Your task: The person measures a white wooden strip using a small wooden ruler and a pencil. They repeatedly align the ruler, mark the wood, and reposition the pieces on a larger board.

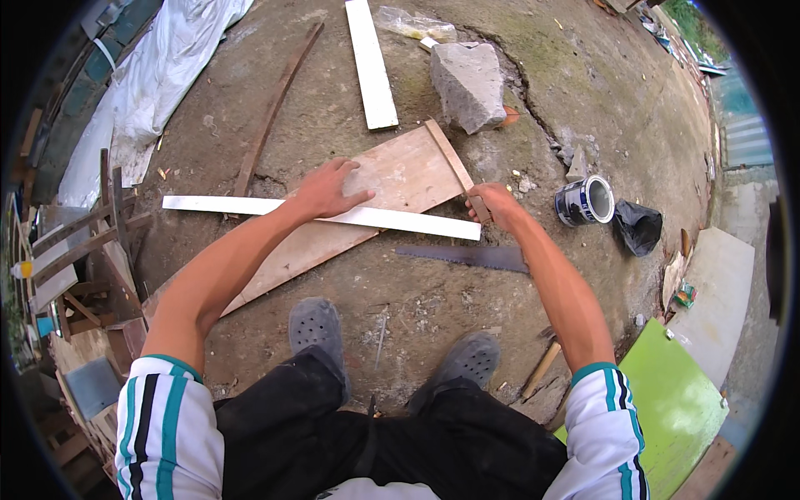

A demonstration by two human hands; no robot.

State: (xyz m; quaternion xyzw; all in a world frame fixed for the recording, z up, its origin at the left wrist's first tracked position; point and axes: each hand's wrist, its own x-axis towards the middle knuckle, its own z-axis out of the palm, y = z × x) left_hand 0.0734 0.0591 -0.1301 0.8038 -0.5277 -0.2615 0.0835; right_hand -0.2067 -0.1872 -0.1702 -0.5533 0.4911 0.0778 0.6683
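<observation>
Left hand point(323, 190): fingers spread, holding nothing, over 1 plywood board point(408, 171). Right hand point(497, 206): fingers closed on 1 wood strip point(450, 156) along board's end. Step, apparently: aligning strip; next calls for steady hold.

left hand point(327, 192) splayed, right hand point(497, 207) curled

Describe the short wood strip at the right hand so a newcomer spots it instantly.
Find the grey block, then the wide wooden board lying diagonally on its near side. Across the board's far right end runs a short, narrow wood strip, its near end in the right hand. Its bare brown colour sets it apart from the two longer white bars.
</observation>
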